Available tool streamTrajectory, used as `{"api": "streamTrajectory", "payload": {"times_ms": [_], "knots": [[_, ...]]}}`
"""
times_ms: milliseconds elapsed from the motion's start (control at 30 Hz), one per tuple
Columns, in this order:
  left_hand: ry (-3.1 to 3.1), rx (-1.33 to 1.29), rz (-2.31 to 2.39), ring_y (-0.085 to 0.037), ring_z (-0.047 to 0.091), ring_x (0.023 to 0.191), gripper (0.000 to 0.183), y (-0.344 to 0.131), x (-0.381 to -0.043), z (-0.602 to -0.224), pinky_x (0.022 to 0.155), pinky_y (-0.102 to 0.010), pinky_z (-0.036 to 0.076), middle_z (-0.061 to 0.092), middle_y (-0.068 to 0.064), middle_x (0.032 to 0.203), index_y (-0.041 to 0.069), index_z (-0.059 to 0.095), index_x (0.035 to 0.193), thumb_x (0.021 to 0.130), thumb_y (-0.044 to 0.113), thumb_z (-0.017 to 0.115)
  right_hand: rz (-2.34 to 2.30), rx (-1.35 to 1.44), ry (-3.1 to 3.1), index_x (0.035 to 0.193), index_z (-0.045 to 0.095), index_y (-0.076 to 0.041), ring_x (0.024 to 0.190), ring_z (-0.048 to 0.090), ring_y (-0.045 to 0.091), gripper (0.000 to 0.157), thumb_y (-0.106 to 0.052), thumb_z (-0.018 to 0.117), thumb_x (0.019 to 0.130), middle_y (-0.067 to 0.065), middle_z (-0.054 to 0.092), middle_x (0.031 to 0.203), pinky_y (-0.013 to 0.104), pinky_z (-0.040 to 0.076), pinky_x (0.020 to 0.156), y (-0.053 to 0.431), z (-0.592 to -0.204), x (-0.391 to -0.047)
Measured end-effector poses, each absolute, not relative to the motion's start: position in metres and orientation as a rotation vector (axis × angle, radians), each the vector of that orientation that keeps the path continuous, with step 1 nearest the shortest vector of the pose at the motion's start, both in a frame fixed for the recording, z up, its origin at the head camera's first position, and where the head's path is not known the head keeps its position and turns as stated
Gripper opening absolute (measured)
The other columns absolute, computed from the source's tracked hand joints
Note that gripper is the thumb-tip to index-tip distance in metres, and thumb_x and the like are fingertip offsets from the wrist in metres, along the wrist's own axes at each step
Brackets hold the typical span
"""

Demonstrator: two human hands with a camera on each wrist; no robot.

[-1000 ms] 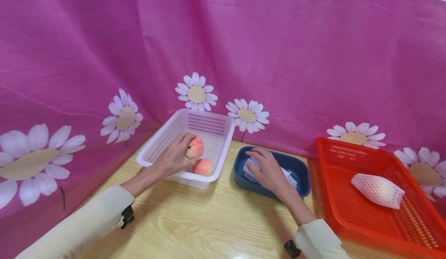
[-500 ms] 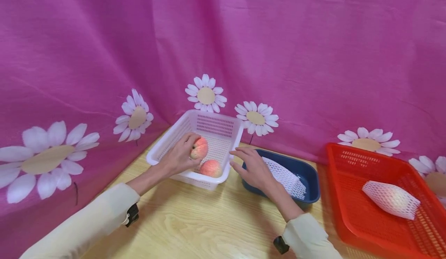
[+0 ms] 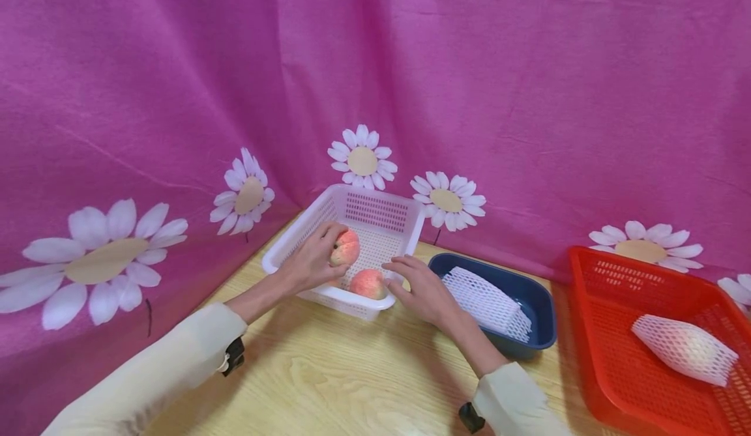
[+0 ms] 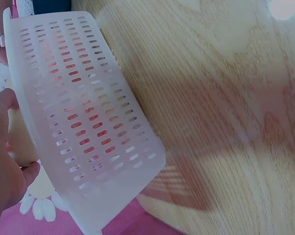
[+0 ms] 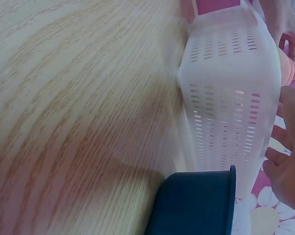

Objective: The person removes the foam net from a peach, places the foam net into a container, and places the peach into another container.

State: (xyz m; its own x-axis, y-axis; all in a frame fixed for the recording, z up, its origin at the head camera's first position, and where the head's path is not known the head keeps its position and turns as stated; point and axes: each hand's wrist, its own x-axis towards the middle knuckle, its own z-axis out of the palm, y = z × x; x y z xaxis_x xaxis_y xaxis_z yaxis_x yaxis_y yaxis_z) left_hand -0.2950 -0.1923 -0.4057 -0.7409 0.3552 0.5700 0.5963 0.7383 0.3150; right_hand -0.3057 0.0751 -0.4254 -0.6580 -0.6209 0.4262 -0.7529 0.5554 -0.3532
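In the head view my left hand (image 3: 312,261) grips a pink-and-yellow peach (image 3: 347,248) over the white perforated basket (image 3: 378,211). A second peach (image 3: 368,283) lies in the basket's near right corner. My right hand (image 3: 424,290) is over the basket's near right rim, beside that second peach, its fingers loosely bent and holding nothing. The left wrist view shows the fingers and thumb of my left hand (image 4: 8,161) on the held peach (image 4: 21,139) above the rim. In the right wrist view my right hand (image 5: 289,147) is beside the basket wall.
A dark blue tub (image 3: 542,309) with white foam fruit nets (image 3: 484,299) stands right of the basket. Farther right, a red basket (image 3: 604,358) holds a fruit in a foam net (image 3: 685,349). A pink flowered cloth (image 3: 516,110) hangs behind the wooden table (image 3: 328,371).
My right hand has moved left from over the foam nets in the blue tub to the white basket's rim. The left hand keeps its hold on the peach. The view has shifted right-to-left slightly.
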Motion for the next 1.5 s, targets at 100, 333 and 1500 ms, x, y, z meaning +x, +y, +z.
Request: {"api": "streamTrajectory", "payload": {"times_ms": [100,333,1500], "knots": [[-2.462,-0.723,-0.683,-0.027,0.059,0.099,0.066,-0.192,-0.296,-0.406,0.081,-0.035,0.055,0.053,-0.021,0.127,-0.002,0.052,0.13,0.074,0.01,0.083,0.759,1.137,-2.559,0.124,0.07,-0.008,0.133,0.046,0.035,0.032,-0.025,0.063,0.098,0.016,0.061,0.132,0.051,0.036,0.11,0.075,-0.426,-0.305],[-2.528,-0.661,-0.706,-0.025,0.06,0.099,0.066,-0.189,-0.298,-0.41,0.079,-0.034,0.055,0.052,-0.019,0.131,0.001,0.052,0.133,0.075,0.013,0.083,0.779,1.156,-2.512,0.108,0.076,-0.006,0.134,0.044,0.042,0.022,-0.02,0.063,0.098,0.019,0.063,0.127,0.051,0.033,0.112,0.074,-0.431,-0.304],[-2.794,-0.565,-0.722,-0.031,0.059,0.112,0.073,-0.174,-0.317,-0.413,0.09,-0.041,0.053,0.047,-0.021,0.14,0.0,0.048,0.141,0.079,0.019,0.081,0.685,1.384,-2.353,0.1,0.077,-0.007,0.128,0.053,0.033,0.021,-0.017,0.059,0.1,0.009,0.07,0.112,0.039,0.037,0.11,0.075,-0.437,-0.319]]}}
